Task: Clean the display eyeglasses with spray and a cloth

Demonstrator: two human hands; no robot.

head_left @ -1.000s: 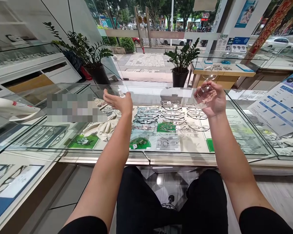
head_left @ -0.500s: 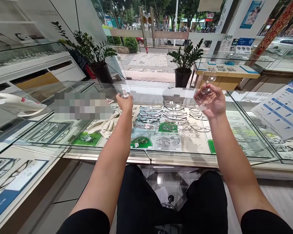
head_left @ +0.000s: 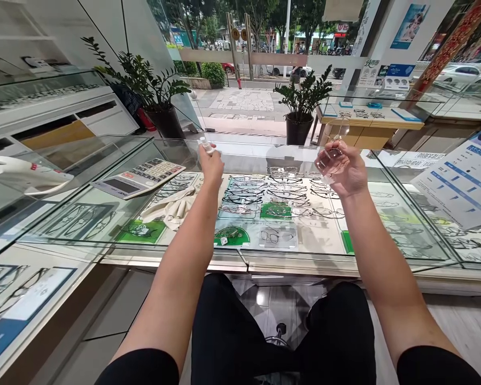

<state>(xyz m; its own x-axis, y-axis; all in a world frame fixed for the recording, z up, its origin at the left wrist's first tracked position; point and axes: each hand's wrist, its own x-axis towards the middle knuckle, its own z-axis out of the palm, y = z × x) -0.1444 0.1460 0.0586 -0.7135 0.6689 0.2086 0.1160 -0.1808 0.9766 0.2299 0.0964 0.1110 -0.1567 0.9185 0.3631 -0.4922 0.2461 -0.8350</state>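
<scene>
My left hand [head_left: 212, 163] is wrapped round a small white spray bottle [head_left: 204, 144], its nozzle showing above the fingers. In my right hand [head_left: 350, 174] a pair of thin-rimmed eyeglasses [head_left: 332, 156] is pinched between thumb and fingers, with one lens sticking up. Both hands are raised over the glass display counter [head_left: 260, 255]. A cream cloth [head_left: 176, 209] lies on the glass near my left forearm, with a calculator [head_left: 140, 176] beyond it to the left.
Under the glass lie rows of eyeglass frames [head_left: 244, 195]. A white curved device [head_left: 24, 174] is at the left. A printed sheet [head_left: 460, 179] stands at the right. Potted plants [head_left: 300, 125] are past the counter, before the glass doors.
My left hand has risen slightly and turned, so the bottle shows more. The eyeglasses in my right hand have tilted, and that hand has shifted slightly left.
</scene>
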